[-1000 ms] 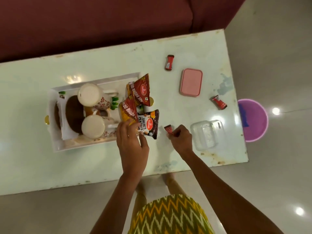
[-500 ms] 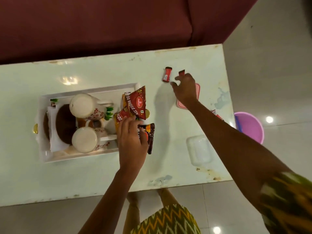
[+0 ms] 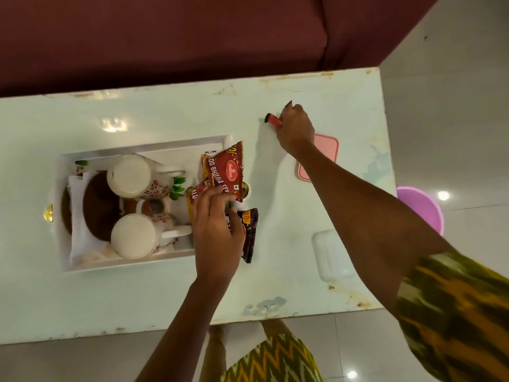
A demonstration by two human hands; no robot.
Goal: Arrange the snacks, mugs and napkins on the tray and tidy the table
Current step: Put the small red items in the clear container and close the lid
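Note:
A white tray (image 3: 143, 148) sits on the pale table (image 3: 165, 299) and holds two white floral mugs (image 3: 129, 176) (image 3: 133, 235), white napkins (image 3: 78, 232) and brown coasters (image 3: 100, 205). Red snack packets (image 3: 227, 169) lean at the tray's right end, with a dark peanut packet (image 3: 250, 235) beside them. My left hand (image 3: 217, 232) rests on these packets and grips them. My right hand (image 3: 294, 128) is at the far side of the table, fingers closed around a small red candy wrapper (image 3: 272, 119).
A pink lid (image 3: 329, 146) lies under my right forearm. A clear plastic box (image 3: 329, 253) stands near the table's right front. A purple bin (image 3: 421, 208) is on the floor at the right. A maroon sofa (image 3: 192, 37) borders the far edge.
My right hand went from the near edge, where it pinched a small red wrapper, to the far side and closed on another red wrapper. My left hand stayed on the snack packets.

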